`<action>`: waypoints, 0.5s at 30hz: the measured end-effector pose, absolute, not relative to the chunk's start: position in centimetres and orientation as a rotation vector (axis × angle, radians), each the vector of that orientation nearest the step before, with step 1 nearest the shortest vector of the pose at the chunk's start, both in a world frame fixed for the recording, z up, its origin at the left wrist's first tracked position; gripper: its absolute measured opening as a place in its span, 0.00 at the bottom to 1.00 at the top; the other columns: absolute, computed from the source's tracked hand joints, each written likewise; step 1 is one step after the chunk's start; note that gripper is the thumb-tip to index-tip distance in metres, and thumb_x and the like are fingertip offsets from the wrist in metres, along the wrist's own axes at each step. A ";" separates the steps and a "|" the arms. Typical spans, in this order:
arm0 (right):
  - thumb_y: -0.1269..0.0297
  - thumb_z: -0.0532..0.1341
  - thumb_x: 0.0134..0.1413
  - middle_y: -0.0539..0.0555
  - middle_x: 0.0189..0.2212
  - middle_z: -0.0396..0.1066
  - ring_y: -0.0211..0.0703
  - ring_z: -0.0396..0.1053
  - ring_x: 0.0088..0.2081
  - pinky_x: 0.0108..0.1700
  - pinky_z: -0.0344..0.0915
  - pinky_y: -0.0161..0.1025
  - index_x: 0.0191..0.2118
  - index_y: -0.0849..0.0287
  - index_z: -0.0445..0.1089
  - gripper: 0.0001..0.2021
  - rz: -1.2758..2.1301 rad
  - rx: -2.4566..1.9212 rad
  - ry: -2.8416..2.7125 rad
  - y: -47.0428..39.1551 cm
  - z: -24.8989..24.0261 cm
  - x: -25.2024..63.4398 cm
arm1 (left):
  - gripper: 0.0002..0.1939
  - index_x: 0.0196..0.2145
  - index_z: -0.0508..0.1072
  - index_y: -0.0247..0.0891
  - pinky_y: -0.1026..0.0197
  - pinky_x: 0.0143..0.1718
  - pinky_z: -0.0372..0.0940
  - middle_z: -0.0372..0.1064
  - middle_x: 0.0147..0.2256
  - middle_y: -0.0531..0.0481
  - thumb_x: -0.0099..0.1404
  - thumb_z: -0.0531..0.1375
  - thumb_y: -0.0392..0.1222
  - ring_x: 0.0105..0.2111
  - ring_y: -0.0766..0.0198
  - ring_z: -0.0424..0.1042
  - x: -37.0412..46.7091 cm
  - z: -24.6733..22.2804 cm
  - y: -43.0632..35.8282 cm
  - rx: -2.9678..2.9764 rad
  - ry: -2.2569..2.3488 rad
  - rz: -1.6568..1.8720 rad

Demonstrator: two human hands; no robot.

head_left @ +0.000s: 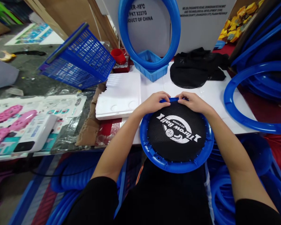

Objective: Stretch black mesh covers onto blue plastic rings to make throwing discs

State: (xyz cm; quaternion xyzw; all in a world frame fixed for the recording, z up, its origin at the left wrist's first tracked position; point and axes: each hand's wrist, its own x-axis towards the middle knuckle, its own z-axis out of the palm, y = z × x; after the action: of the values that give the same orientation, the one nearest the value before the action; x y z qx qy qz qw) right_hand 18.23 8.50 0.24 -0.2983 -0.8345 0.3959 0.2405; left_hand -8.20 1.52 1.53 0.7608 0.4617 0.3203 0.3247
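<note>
A round throw-ball racket (175, 137), a blue plastic ring with black printed mesh across it, rests partly over the table's front edge against my body. Its far rim is pinched by my left hand (155, 101), thumb on the mesh side and fingers over the edge. Close beside it, my right hand (193, 101) grips the same rim in a like way, thumb pressed at the mesh border. Behind the hands lies a pile of black mesh pieces (196, 68). A blue ring (175, 37) leans upright on a light-blue tray (151, 72).
White foam (121, 97) and a tilted blue basket (84, 59) are on the left, near a red cup (118, 56). On the right, a loose blue ring (231, 103) overhangs the table edge, beside stacked rings (267, 62). A white carton (199, 28) stands behind.
</note>
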 end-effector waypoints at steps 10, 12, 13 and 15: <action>0.57 0.63 0.65 0.57 0.46 0.82 0.54 0.76 0.48 0.55 0.69 0.50 0.41 0.57 0.77 0.10 1.054 -0.928 -2.250 9.0 -0.2 18.0 | 0.07 0.37 0.78 0.37 0.49 0.57 0.70 0.78 0.49 0.42 0.71 0.60 0.39 0.49 0.56 0.76 -8.3 0.9 2.2 2.070 1.317 0.809; 0.57 0.63 0.64 0.57 0.45 0.81 0.54 0.76 0.47 0.54 0.69 0.50 0.41 0.57 0.77 0.10 1.047 -0.941 -2.260 8.9 0.0 18.0 | 0.08 0.38 0.77 0.38 0.49 0.59 0.68 0.78 0.49 0.43 0.73 0.58 0.39 0.50 0.56 0.75 -8.4 1.0 2.3 2.180 1.301 0.744; 0.57 0.62 0.64 0.57 0.44 0.81 0.55 0.76 0.47 0.54 0.68 0.50 0.41 0.57 0.77 0.10 1.044 -0.942 -2.264 8.8 0.1 17.9 | 0.09 0.39 0.77 0.39 0.48 0.60 0.67 0.77 0.49 0.43 0.74 0.57 0.39 0.50 0.56 0.75 -8.4 0.9 2.4 2.220 1.295 0.715; 0.58 0.62 0.64 0.57 0.45 0.81 0.55 0.75 0.48 0.55 0.68 0.51 0.41 0.57 0.76 0.10 1.041 -0.939 -2.266 8.7 0.2 17.9 | 0.09 0.40 0.76 0.39 0.48 0.60 0.67 0.77 0.50 0.42 0.75 0.56 0.41 0.51 0.55 0.74 -8.6 0.9 2.6 2.263 1.298 0.671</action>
State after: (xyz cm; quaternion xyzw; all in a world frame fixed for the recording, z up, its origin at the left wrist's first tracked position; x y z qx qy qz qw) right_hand 17.93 8.73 0.19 -0.3424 -0.8264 0.3797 0.2360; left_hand -8.61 2.60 0.86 0.8191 0.4699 0.2429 0.2222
